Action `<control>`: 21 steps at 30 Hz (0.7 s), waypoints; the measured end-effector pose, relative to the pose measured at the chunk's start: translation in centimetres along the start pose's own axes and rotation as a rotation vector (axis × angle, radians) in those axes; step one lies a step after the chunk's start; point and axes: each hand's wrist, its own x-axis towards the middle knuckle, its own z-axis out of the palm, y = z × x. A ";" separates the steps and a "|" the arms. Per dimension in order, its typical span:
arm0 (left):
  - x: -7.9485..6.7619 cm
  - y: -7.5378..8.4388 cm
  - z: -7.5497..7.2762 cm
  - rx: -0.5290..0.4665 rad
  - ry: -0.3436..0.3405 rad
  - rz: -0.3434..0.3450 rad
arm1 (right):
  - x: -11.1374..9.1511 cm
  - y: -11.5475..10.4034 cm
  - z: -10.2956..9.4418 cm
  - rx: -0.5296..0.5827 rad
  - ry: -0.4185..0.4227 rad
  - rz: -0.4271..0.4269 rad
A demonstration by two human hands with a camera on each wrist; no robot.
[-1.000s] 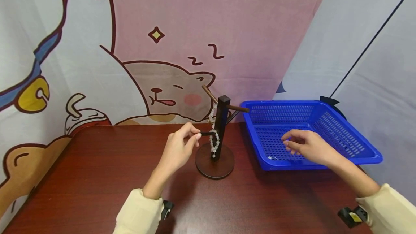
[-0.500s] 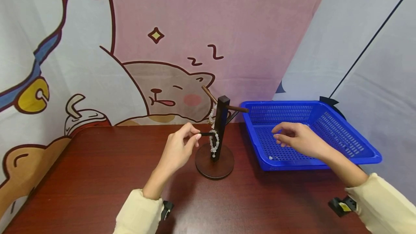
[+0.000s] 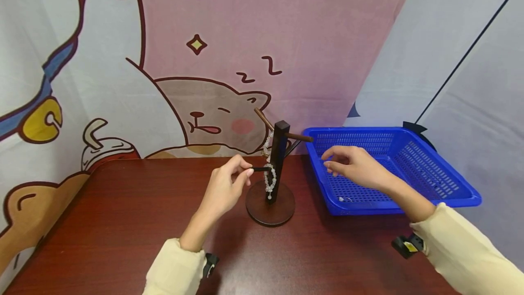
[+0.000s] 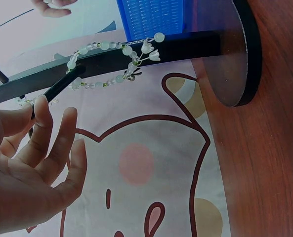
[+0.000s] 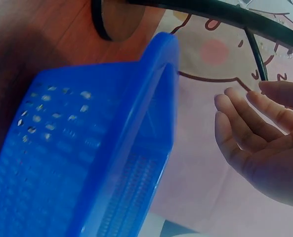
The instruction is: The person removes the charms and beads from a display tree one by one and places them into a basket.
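Note:
A dark wooden jewelry stand (image 3: 279,149) with several pegs stands upright on its round base. My left hand (image 3: 223,188) pinches the tip of its lower left peg (image 4: 64,85) between thumb and fingers. From that peg hangs a pale beaded bracelet (image 4: 104,45) with small white flower charms, dangling against the post. Another beaded strand (image 3: 268,144) hangs higher up, behind the post. My right hand (image 3: 356,165) holds nothing, its fingers loosely bent. It hovers over the left part of the blue basket, right of the stand; in the right wrist view, a peg overlaps its fingertips (image 5: 252,96).
The blue plastic basket (image 3: 321,185) sits right of the stand, with a small white piece (image 3: 341,199) near its front edge. A cartoon-printed cloth (image 3: 327,35) hangs behind the reddish-brown table (image 3: 135,222).
My right hand has moved left across the basket, nearer the stand. The left hand stays at the peg, and the bracelet hangs as before.

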 end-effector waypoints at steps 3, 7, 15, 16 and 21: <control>0.0 0.0 0.0 -0.002 -0.002 -0.003 | 0.6 -0.5 0.2 0.002 0.000 -0.014; 0.0 0.0 0.0 0.005 -0.005 -0.002 | 1.4 -1.0 0.4 -0.013 0.006 -0.024; 0.1 0.1 0.0 0.003 -0.004 -0.003 | 3.0 -1.6 0.8 -0.011 0.037 -0.013; 0.1 0.1 0.0 0.002 -0.004 -0.003 | 3.2 -1.7 0.8 -0.018 0.043 -0.015; 0.1 0.0 0.0 0.005 -0.004 -0.002 | 4.1 -2.2 0.8 -0.047 0.065 -0.001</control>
